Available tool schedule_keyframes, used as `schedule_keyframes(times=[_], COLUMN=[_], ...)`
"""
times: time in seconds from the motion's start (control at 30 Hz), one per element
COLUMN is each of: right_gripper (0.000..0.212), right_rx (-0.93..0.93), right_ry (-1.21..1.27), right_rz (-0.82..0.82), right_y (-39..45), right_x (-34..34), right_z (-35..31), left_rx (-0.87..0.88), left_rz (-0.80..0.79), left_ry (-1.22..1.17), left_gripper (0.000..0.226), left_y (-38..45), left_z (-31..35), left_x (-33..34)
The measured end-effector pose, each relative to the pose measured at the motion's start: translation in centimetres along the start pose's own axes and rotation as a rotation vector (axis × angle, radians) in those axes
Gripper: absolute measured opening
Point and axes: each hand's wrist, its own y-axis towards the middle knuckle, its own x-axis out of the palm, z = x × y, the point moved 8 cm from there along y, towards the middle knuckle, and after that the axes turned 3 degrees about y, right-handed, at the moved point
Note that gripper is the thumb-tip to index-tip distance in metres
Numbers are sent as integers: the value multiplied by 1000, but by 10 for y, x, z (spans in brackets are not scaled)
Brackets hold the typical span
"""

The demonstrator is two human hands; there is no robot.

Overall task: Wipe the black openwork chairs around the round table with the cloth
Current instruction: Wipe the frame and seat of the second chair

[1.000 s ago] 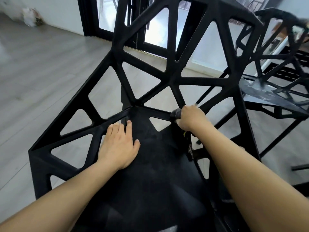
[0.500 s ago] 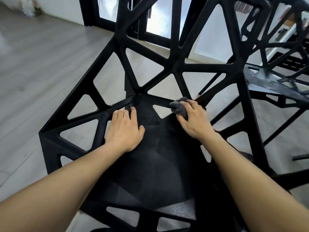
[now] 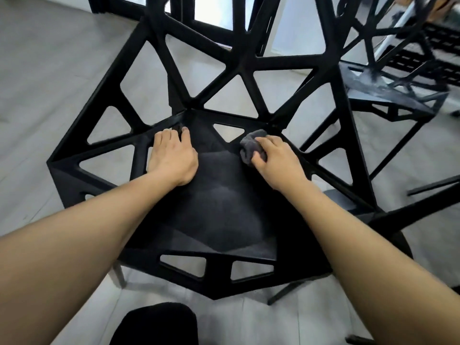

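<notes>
Here the right hand [image 3: 277, 161] grips a bunched grey cloth [image 3: 250, 146] against the back right of the black openwork chair [image 3: 219, 210] seat. The left hand [image 3: 173, 158] lies flat, fingers straight, on the seat's back left. A second chair [image 3: 388, 88], blurred, stands right. No readable writing anywhere.

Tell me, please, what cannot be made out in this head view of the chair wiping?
- Cloth: partly covered by the right hand gripping it.
- Near chair: backrest top cut off by the upper edge.
- Second chair: blurred, cut off on the right.
- Seat under the left hand: hidden by the palm.
</notes>
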Motion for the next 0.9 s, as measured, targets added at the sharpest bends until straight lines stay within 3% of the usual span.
schedule_keyframes(times=[0.13,0.27,0.33,0.4,0.47,0.53,0.6,0.7,0.8,0.9], right_gripper=[44,41,40,36,36,45,50,40,37,33], right_rx=[25,-179,-253,-165,47,112,75,-31,-137,-193], right_ry=[81,144,142,91,-6,-106,-100,-2,-83,-238], right_rz=[-42,-140,-173,-114,-1,25,5,-11,-43,120], right_y=[-26,-106,-131,-122,-105,-102,-118,-160,-185,-169], right_x=[3,3,-7,-22,-41,-41,-32,-38,-49,-79], right_z=[-13,-85,-87,-49,5,14,-11,-43,-49,-34], left_rx=[-11,-13,15,114,218,249,265,259,280,328], left_rz=[-2,38,82,96,52,1,-26,-38,-71,-63], left_ry=[-19,-96,-222,-278,-272,-283,-291,-298,-312,-303], left_gripper=[56,41,35,37,39,42,44,45,46,48], left_y=[1,0,-2,-10,-25,-40,-50,-52,-50,-39], left_z=[1,0,1,10,26,37,48,65,85,108], left_x=[-1,-6,-11,-17,-18,-13,-11,-12,-15,-22])
